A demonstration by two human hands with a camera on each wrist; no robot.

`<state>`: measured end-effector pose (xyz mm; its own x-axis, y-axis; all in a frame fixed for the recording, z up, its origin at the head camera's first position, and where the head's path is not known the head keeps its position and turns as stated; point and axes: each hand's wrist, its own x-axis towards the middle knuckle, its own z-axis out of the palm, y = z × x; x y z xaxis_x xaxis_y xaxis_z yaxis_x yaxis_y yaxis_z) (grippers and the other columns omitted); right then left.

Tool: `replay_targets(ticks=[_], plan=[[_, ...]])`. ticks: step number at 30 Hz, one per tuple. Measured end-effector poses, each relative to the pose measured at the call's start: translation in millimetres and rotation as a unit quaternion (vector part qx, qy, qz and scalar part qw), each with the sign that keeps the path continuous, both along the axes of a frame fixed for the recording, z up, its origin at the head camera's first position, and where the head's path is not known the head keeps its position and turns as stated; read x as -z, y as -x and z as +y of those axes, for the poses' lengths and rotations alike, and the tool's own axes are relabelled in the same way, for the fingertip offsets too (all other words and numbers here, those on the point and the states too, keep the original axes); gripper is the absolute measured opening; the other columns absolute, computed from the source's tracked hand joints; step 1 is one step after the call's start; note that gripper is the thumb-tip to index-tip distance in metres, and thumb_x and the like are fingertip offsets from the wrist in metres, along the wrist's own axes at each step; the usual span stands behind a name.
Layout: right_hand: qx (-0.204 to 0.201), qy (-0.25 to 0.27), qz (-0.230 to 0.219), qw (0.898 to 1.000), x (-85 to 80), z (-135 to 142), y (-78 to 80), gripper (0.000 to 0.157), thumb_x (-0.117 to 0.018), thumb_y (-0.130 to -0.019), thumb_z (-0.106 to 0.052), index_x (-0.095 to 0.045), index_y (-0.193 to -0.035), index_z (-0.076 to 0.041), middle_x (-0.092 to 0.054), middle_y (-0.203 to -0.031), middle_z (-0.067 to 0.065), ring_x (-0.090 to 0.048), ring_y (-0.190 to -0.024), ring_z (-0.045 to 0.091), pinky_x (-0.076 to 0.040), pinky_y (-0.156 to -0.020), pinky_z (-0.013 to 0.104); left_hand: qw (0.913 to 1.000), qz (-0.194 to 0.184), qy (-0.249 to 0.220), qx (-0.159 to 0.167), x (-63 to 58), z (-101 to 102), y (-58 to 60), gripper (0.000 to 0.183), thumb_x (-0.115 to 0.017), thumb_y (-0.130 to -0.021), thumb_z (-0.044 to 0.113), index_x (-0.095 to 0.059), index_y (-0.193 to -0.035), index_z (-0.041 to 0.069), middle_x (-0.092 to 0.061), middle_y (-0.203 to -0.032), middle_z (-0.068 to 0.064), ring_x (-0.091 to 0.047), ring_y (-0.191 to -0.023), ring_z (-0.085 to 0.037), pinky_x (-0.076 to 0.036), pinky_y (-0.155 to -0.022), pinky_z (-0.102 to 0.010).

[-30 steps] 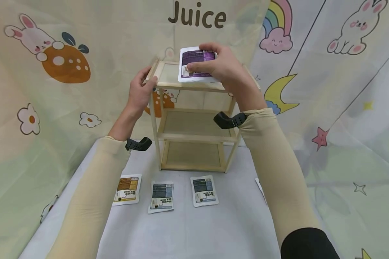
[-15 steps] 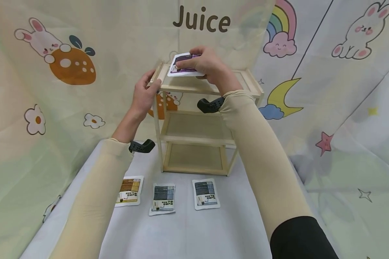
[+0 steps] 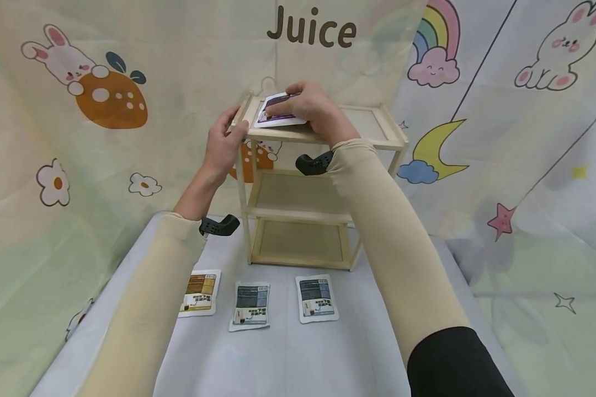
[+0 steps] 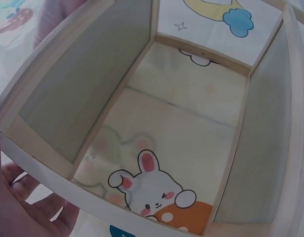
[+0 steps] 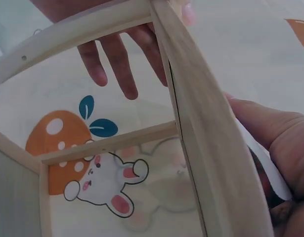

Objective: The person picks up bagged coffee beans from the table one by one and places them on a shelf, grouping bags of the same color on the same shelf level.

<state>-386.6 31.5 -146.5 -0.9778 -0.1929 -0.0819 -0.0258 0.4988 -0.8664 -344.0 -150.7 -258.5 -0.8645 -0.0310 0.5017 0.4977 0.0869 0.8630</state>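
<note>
My right hand pinches a white packet with a purple label by its right side. The packet lies tilted close over the left part of the top tier of a small wooden shelf rack. In the right wrist view, the white edge of the packet shows beside the thumb, behind the wooden frame. My left hand grips the rack's top left corner, thumb at the front. Its fingers show past the end rail in the right wrist view.
On the white-covered table lie an orange-labelled packet, partly behind the left sleeve, and two blue-grey-labelled packets, one left and one right. A printed cloth backdrop hangs behind the rack.
My right hand has carried the purple-labelled packet left and lowered it from above the top tier, tipping it flatter. My left hand keeps its grip on the corner.
</note>
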Motion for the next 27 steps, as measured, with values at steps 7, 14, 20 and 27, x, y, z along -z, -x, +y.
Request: replay_targets(ticks=[7,14,20,27], plan=[[-0.022,-0.112,0.014,0.993,-6.9,-3,2.4,0.087,-0.085,-0.073,-0.038,-0.042,-0.145,-0.016,-0.044,-0.135,0.001,-0.045,-0.108,0.014,-0.040,-0.087,0.024,1.0000,0.001,-0.006,0.000,-0.6,-1,-2.0,0.055,-0.051,-0.099,0.027,-0.037,-0.149,0.009,-0.039,-0.148,-0.010,-0.045,-0.125,-0.023,-0.039,-0.103,-0.035],[-0.024,-0.225,0.046,0.973,-4.3,-3,0.2,0.095,-0.078,-0.072,-0.058,-0.040,-0.148,-0.015,-0.047,-0.132,0.002,-0.045,-0.108,0.016,-0.039,-0.088,0.025,0.9999,0.004,-0.007,0.007,1.1,2,-1.4,0.056,-0.050,-0.099,0.027,-0.035,-0.150,0.009,-0.039,-0.148,-0.012,-0.045,-0.126,-0.024,-0.038,-0.104,-0.035],[-0.030,-0.255,0.065,0.964,2.2,-1,-5.5,0.099,-0.073,-0.072,-0.065,-0.040,-0.147,-0.011,-0.049,-0.130,0.004,-0.046,-0.108,0.017,-0.040,-0.088,0.025,1.0000,0.000,-0.007,0.006,5.0,1,-1.1,0.055,-0.050,-0.099,0.028,-0.036,-0.150,0.010,-0.040,-0.147,-0.010,-0.047,-0.122,-0.024,-0.040,-0.102,-0.036],[-0.034,-0.276,0.084,0.957,-2.9,1,-11.6,0.102,-0.070,-0.072,-0.069,-0.036,-0.150,-0.013,-0.046,-0.137,0.006,-0.044,-0.111,0.018,-0.038,-0.092,0.026,0.9999,0.006,-0.004,0.009,1.7,1,-2.9,0.056,-0.049,-0.100,0.028,-0.034,-0.151,0.010,-0.038,-0.147,-0.013,-0.046,-0.123,-0.024,-0.039,-0.103,-0.037]])
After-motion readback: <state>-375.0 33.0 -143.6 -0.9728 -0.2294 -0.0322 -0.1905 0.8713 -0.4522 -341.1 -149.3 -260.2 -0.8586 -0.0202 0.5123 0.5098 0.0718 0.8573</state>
